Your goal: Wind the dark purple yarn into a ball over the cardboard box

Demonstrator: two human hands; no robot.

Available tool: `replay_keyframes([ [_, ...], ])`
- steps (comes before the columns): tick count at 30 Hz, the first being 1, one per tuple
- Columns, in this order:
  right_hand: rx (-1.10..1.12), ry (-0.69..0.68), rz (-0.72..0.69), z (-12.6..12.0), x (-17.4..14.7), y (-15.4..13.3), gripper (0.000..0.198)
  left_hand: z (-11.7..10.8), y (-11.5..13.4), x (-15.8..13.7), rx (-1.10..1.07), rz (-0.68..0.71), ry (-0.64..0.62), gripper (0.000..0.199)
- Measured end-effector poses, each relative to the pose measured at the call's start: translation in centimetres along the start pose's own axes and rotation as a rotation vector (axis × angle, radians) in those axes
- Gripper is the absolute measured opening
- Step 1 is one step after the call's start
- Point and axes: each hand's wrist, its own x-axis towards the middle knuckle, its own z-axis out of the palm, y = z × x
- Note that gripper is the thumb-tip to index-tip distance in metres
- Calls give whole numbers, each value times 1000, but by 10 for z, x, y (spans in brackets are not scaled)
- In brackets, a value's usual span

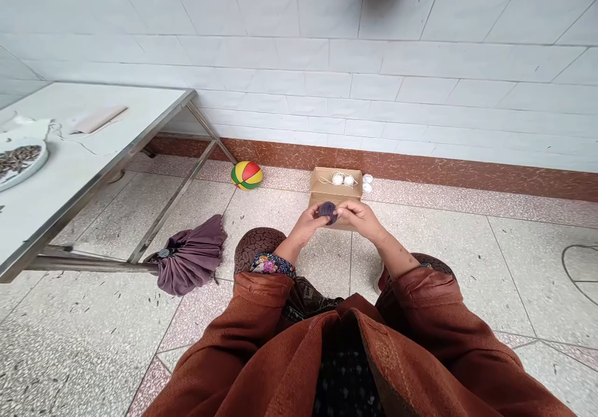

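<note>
Between my hands, above the front of an open cardboard box [336, 171], is a small dark purple ball of yarn [327, 211]. My left hand [306, 225] is closed around its left side, with the thumb along the lower edge. The thumb and fingertips of my right hand [360, 217] are pinched together at the ball's right edge. No loose strand is clear enough to make out there. Two white balls of yarn [342, 179] with loose white string lie in the back of the box. White round pieces [367, 183] sit just outside its right side.
On the left stands a metal-framed table [154, 108] bearing a plate [44, 158] of dried pieces and a folded cloth [100, 119]. A folded purple umbrella [194, 255] and a colourful ball [246, 175] are on the floor. The tiled wall [280, 49] rises behind the box.
</note>
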Motion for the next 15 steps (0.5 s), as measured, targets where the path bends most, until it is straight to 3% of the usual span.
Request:
replay_keyframes([
  [4,-47,212,61,-8,8,15,38,1,0,-8,-1,-71,-236,68],
  [7,-79,239,121,-3,10,30,36,2,4,-14,-115,-68,-333,79],
  [11,-179,153,214,11,7,44,28,5,12,-17,-291,-40,-290,73],
  [15,-301,83,152,17,4,47,17,4,17,-13,-420,14,-130,61],
])
